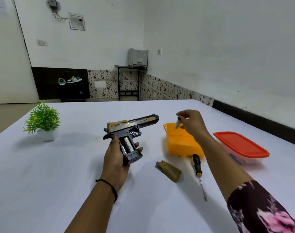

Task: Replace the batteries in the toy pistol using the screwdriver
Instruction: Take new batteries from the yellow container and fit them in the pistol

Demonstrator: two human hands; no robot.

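Item 1. Toy pistol (126, 130): at the centre of the worktop (76, 165), raised off it, barrel toward 2 o'clock. The left hand (115, 160) gripped the butt, thumb on one side and fingers curled round the other. The compartment was open, with one battery (128, 145) seated in it.

Item 2. Second battery (177, 124): blurred, pinched in the right hand's (193, 122) fingertips over the orange tub (182, 143), at 3 o'clock from the pistol. Whether it was a spent cell or a fresh one could not be told.

Item 3. Grip cover (168, 170): loose on the worktop at 5 o'clock from the pistol.

Item 4. Screwdriver (198, 167): lying just beside the cover, handle toward the tub, untouched.

Item 5. Container with red lid (240, 143), at 3 o'clock; potted plant (42, 120), at 9 o'clock.

Progress, as judged: cover unscrewed and off, and the battery swap under way. Left to do: fill the compartment, refit the cover and drive the screw.
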